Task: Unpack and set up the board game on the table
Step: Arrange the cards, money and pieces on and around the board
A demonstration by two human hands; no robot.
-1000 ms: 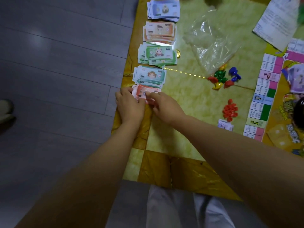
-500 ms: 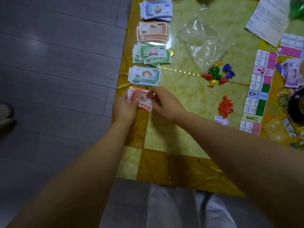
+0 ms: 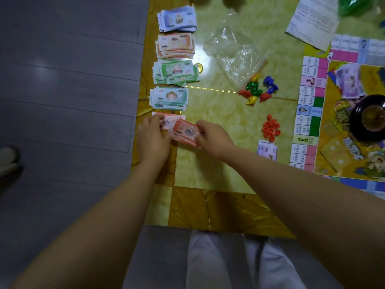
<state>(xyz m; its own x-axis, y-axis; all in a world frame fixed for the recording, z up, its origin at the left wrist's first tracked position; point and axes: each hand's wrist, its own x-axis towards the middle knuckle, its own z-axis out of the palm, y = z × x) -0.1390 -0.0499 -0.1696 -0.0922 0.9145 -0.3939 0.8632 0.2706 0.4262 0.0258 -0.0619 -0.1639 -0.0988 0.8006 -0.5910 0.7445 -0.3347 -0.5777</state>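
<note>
Near table edge: left hand (image 3: 153, 140) and right hand (image 3: 212, 138), fingers closed on opposite ends of a red banknote stack (image 3: 184, 131). Beyond, in a column: teal notes (image 3: 169, 98) marked "500", green notes (image 3: 176, 71), orange notes (image 3: 175, 45), blue notes (image 3: 177, 18). Right: game board (image 3: 341, 113), squares reading "1400", "1600", "2200".

a home: grey plank floor (image 3: 68, 90), slipper (image 3: 8, 159).
</note>
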